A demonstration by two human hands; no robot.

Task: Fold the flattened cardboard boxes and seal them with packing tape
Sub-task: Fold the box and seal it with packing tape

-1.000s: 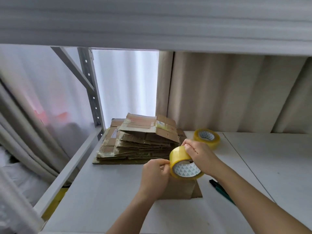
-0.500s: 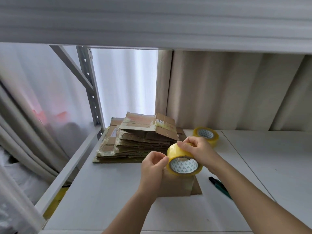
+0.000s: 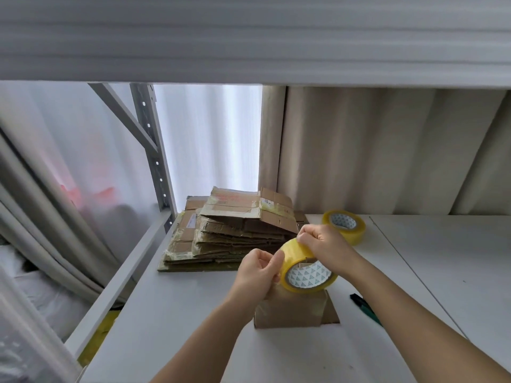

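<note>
Tape roll (image 3: 305,268) sits in the middle of the frame right above the small folded box (image 3: 293,310), and I see my right hand (image 3: 322,243) gripping its top while my left hand (image 3: 258,272) pinches its left side.

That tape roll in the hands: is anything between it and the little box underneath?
Nothing visible. The tape roll, gripped by the left hand and right hand, hangs just above the small cardboard box; only air lies between them.
</note>
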